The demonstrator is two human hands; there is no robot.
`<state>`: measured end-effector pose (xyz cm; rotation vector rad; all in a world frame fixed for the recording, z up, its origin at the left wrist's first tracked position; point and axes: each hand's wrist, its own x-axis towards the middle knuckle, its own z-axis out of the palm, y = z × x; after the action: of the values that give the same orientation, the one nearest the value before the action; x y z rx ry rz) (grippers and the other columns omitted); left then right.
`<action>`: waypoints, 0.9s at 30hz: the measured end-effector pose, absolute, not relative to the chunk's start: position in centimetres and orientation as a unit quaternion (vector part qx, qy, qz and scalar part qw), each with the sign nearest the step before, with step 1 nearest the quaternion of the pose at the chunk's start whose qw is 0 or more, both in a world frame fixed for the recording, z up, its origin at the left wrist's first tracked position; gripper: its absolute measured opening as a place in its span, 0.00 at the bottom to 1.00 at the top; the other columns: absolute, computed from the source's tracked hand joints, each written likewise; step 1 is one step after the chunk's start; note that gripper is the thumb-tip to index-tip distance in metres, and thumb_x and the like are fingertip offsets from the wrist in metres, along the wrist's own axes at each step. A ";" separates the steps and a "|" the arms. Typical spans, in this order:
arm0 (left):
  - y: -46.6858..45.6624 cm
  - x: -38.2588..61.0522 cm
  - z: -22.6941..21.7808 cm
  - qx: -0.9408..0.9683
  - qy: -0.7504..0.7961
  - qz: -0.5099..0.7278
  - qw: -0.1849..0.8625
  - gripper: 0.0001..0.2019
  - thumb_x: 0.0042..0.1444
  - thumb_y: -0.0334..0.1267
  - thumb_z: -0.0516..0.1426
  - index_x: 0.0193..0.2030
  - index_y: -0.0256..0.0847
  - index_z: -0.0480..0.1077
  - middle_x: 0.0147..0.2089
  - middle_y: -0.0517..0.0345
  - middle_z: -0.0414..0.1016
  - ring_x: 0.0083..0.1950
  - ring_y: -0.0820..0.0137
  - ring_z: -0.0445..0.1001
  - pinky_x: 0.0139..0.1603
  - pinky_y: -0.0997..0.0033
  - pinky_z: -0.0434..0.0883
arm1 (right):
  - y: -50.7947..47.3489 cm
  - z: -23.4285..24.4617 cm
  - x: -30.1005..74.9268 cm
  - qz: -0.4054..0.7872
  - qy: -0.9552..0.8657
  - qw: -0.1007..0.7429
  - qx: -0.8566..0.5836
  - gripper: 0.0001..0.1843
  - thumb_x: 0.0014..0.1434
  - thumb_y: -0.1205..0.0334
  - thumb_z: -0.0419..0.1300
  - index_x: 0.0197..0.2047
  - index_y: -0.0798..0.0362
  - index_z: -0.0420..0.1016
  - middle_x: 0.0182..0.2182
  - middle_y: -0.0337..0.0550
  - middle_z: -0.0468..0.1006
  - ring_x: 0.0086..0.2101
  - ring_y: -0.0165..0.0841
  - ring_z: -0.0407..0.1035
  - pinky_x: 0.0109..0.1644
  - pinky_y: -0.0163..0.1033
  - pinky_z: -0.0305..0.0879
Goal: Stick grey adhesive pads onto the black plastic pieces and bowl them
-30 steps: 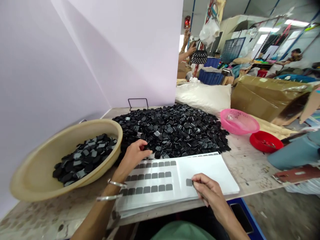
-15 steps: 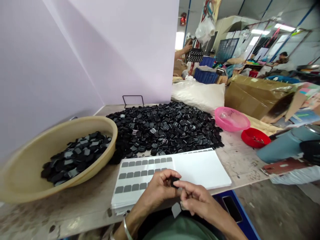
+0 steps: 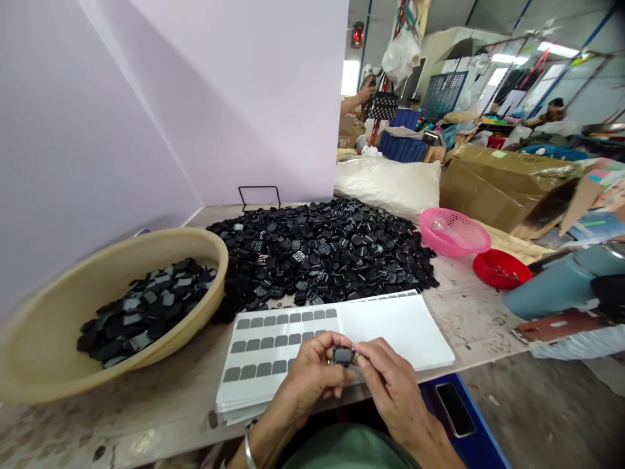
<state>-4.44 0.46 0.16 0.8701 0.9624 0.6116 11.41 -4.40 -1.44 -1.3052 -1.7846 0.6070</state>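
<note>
Between thumb and index finger, my left hand [image 3: 310,374] holds a small black piece [image 3: 336,362] over the front edge of the paper stack. A grey sticker [image 3: 344,355] lies on the face of that piece. The closed fingertips of my right hand [image 3: 395,394] meet at the sticker's right end. Under my hands is a stack of white sheets [image 3: 390,332], whose left part carries rows of grey stickers [image 3: 263,343]. Part of those rows is hidden by my left hand.
A large heap of black pieces [image 3: 322,251] covers the back of the table. To the left stands a beige basin [image 3: 215,251] with more pieces. Rightward are a pink basket [image 3: 454,241], a red dish [image 3: 502,277] and a blue-grey bottle [image 3: 541,286]. A phone [image 3: 455,409] lies below the table edge.
My right hand has raised the grey sticker from below onto the black piece. The left hand has turned the piece slightly and otherwise stays in place.
</note>
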 end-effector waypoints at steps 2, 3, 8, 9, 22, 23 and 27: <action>0.5 -4.4 0.1 0.397 0.447 0.276 0.752 0.18 0.38 0.27 0.63 0.40 0.37 0.68 0.19 0.70 0.66 0.14 0.82 0.61 0.14 0.83 0.52 | -4.4 -1.5 11.5 0.238 -0.715 0.408 -0.516 0.16 0.67 0.70 0.47 0.52 0.47 0.67 0.39 0.41 0.71 0.38 0.31 0.68 0.41 0.36 0.64; 0.5 -4.3 0.1 0.398 0.449 0.275 0.751 0.18 0.38 0.27 0.62 0.40 0.37 0.68 0.18 0.70 0.66 0.14 0.82 0.61 0.14 0.83 0.52 | -4.4 -1.6 11.5 0.236 -0.716 0.407 -0.515 0.16 0.66 0.70 0.47 0.52 0.47 0.67 0.38 0.41 0.71 0.38 0.32 0.68 0.41 0.36 0.64; 0.5 -4.1 -0.1 0.415 0.451 0.274 0.741 0.18 0.38 0.27 0.61 0.40 0.36 0.69 0.15 0.71 0.64 0.13 0.82 0.59 0.14 0.83 0.53 | -4.4 -1.9 11.5 0.223 -0.728 0.396 -0.514 0.16 0.66 0.70 0.47 0.52 0.47 0.67 0.37 0.41 0.71 0.37 0.32 0.68 0.41 0.37 0.64; 0.5 -4.1 -0.1 0.416 0.452 0.277 0.738 0.18 0.37 0.27 0.61 0.40 0.36 0.69 0.15 0.71 0.63 0.13 0.82 0.59 0.13 0.83 0.53 | -4.4 -2.0 11.5 0.219 -0.730 0.392 -0.516 0.16 0.66 0.70 0.47 0.52 0.47 0.67 0.37 0.41 0.71 0.37 0.32 0.68 0.40 0.37 0.64; 0.1 -4.9 -0.9 0.459 0.429 0.286 0.724 0.15 0.55 0.48 0.56 0.37 0.35 0.69 0.14 0.67 0.61 0.14 0.80 0.57 0.16 0.81 0.51 | -4.4 -1.8 10.8 0.178 -0.761 0.333 -0.528 0.13 0.66 0.70 0.45 0.47 0.50 0.69 0.36 0.42 0.72 0.36 0.33 0.68 0.40 0.37 0.63; 0.4 -5.2 -0.9 0.476 0.434 0.292 0.707 0.15 0.56 0.48 0.55 0.36 0.35 0.70 0.14 0.66 0.61 0.15 0.80 0.57 0.17 0.81 0.51 | -4.2 -1.8 10.9 0.170 -0.766 0.313 -0.534 0.13 0.66 0.69 0.45 0.46 0.50 0.69 0.35 0.42 0.72 0.36 0.33 0.68 0.40 0.37 0.63; 2.1 -7.1 -0.7 0.520 0.488 0.364 0.600 0.13 0.56 0.46 0.56 0.37 0.36 0.71 0.25 0.60 0.71 0.19 0.79 0.61 0.22 0.78 0.57 | -2.1 -1.8 12.1 0.102 -0.753 0.227 -0.609 0.13 0.65 0.69 0.45 0.43 0.50 0.70 0.32 0.40 0.71 0.33 0.33 0.68 0.37 0.37 0.61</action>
<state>-7.13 2.08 -0.71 1.2045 1.1301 0.8430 12.14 -2.13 -1.76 -1.6785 -2.0753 0.2810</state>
